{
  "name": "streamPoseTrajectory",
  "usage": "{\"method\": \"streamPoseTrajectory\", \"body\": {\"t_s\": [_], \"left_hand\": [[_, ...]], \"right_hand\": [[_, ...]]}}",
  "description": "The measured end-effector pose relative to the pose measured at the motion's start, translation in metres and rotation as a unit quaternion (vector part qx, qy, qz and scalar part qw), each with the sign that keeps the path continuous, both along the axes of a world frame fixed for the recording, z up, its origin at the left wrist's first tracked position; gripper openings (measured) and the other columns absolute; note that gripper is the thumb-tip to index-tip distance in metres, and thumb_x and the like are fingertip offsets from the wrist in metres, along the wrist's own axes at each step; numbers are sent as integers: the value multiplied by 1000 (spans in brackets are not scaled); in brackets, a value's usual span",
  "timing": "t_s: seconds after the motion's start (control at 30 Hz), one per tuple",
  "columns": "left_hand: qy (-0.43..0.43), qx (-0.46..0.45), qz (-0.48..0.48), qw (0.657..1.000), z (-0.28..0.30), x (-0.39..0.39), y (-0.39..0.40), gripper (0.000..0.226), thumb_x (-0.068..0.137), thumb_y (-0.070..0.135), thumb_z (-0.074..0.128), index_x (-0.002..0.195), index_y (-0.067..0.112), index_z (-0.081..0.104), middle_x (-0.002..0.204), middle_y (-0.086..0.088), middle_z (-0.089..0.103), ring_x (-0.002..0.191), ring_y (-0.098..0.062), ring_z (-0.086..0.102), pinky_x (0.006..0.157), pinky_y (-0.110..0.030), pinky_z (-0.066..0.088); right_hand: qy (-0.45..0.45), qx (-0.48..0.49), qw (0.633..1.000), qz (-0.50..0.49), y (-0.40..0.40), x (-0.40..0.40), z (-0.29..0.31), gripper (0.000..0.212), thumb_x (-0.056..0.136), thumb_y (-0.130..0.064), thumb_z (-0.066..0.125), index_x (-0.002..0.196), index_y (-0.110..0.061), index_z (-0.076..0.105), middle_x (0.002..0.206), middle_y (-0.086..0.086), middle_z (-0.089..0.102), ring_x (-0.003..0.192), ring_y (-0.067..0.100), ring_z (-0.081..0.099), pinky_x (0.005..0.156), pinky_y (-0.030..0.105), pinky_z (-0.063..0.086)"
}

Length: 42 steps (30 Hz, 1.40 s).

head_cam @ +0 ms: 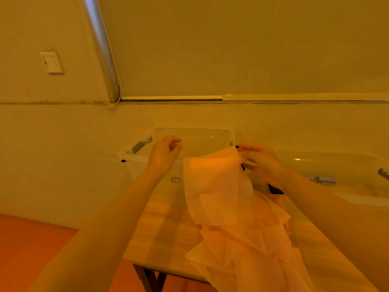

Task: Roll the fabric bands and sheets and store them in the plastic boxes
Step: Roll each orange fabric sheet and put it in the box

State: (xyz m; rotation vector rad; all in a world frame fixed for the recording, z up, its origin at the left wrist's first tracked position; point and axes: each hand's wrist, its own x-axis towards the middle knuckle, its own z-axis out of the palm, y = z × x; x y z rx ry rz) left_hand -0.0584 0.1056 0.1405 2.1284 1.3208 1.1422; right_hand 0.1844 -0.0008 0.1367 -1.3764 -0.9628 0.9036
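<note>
A thin pale fabric sheet hangs in front of me, its lower folds piled on the wooden table. My right hand pinches the sheet's top corner, and a dark band shows under that hand. My left hand hovers to the left of the sheet with curled fingers, and nothing shows in it. Behind the hands stands a clear plastic box with a grey latch handle. A second clear plastic box sits to the right.
The table stands against a pale wall with a roller blind and its bead chain above. A wall switch is at the upper left. The floor lies left of the table's edge.
</note>
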Motion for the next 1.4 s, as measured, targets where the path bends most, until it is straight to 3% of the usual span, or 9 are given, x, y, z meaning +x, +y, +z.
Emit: {"method": "streamPoseTrajectory", "body": {"t_s": [0.2,0.37,0.53,0.67,0.8,0.93,1.07,1.2,1.4], "left_hand": [[-136,49,43,989,-18,-4,-35,23,93,14,58,116,17,58,101,4,58,84,-5,54,70,-16,45],[-177,-50,63,981,-65,-13,-67,22,91,22,62,110,16,55,88,6,57,76,-5,54,63,-14,41],[-142,-225,-5,964,-108,-12,-87,43,89,25,63,129,16,51,118,0,58,98,-12,56,67,-14,43],[-122,-307,-30,943,-124,-7,-101,36,91,23,62,126,18,54,122,-2,60,102,-15,59,75,-21,50],[-97,-311,-2,945,-133,-6,-109,22,90,21,63,112,19,62,114,0,63,104,-18,60,86,-31,51],[-129,-312,-8,941,-138,-11,-116,9,90,23,64,97,17,65,102,-3,67,96,-20,63,88,-41,54],[-171,-282,-23,944,-138,-15,-125,5,91,18,63,89,15,65,94,-5,68,86,-17,64,76,-30,55],[-173,-246,-21,953,-140,-16,-136,14,91,19,62,89,6,64,81,-6,68,75,-18,65,62,-24,54],[-191,-238,-19,952,-143,-15,-150,16,92,20,61,90,4,64,75,-7,66,66,-15,61,54,-22,49]], "right_hand": [[-1,51,988,-144,-18,-11,-10,34,90,-11,63,124,-15,60,119,1,61,108,17,57,88,30,48],[-22,41,991,-129,-44,-21,-44,21,95,-12,55,114,-5,62,93,3,65,76,11,60,66,20,51],[-39,-22,997,-59,-58,-35,-85,20,92,-11,60,109,-21,63,119,5,62,102,20,61,88,36,53],[-95,-77,991,-58,-67,-45,-100,37,94,-9,55,130,-18,54,134,3,51,122,25,50,99,37,45],[-105,-113,987,-52,-73,-49,-108,41,92,-8,58,132,-14,52,132,7,53,118,25,51,88,29,42],[-115,-120,985,-47,-81,-48,-115,26,92,-8,59,117,-14,62,120,4,58,103,17,52,87,27,40],[-108,-109,987,-44,-88,-48,-119,9,94,-13,56,99,-17,63,102,1,60,86,11,52,81,25,42],[-44,-102,992,-56,-92,-49,-123,10,97,-15,52,105,-12,57,108,11,65,89,20,63,72,27,52],[-89,-91,990,-63,-99,-52,-129,29,94,-16,58,121,-12,48,102,4,58,79,13,60,58,17,45]]}}
